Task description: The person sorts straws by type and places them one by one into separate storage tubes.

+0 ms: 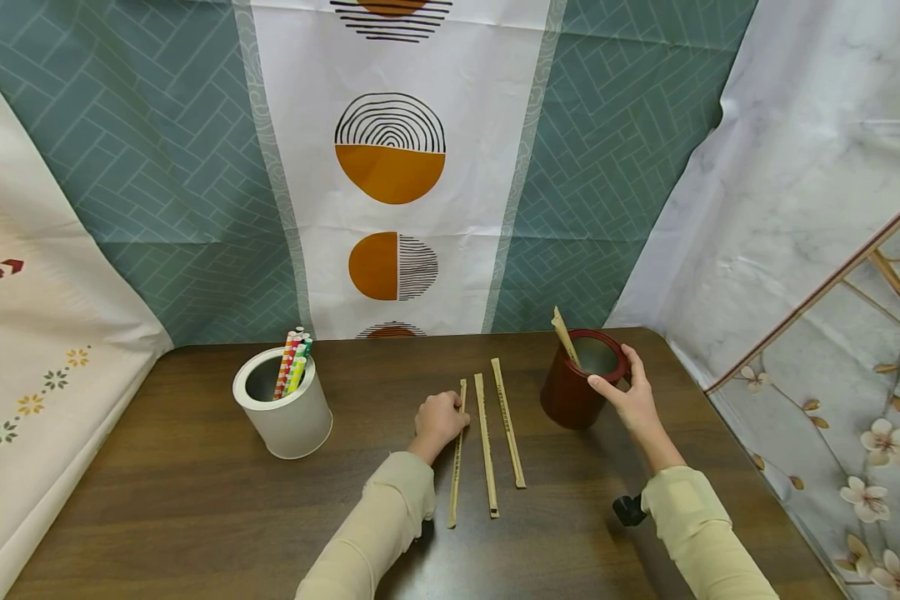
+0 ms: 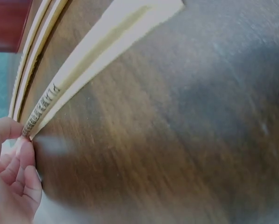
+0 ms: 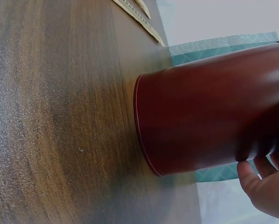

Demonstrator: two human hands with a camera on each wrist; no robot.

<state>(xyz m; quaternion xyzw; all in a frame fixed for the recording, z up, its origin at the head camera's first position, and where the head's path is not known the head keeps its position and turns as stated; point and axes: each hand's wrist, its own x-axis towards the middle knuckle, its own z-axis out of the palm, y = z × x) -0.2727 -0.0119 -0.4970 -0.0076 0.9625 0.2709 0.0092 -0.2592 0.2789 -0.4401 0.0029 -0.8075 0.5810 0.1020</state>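
My left hand (image 1: 441,421) pinches the leftmost of three long tan paper-wrapped straws (image 1: 455,483) between thumb and fingers, near its far end. In the left wrist view this wrapped straw (image 2: 78,65), with dark print, lies along the table beyond the fingertips. The middle wrapped straw (image 1: 487,450) and the right one (image 1: 507,425) lie beside it. At the right, my right hand (image 1: 636,404) grips a dark red canister (image 1: 570,396) by its near right side, thumb at the rim. Another wrapped straw (image 1: 565,336) leans inside that canister, its lower end hidden.
A white canister (image 1: 288,425) stands at the left, holding several colourful striped straws (image 1: 291,367). Behind the brown table (image 1: 195,517) hangs a patterned cloth (image 1: 390,275). A floral curtain (image 1: 832,433) borders the right side and an embroidered cloth (image 1: 37,333) the left.
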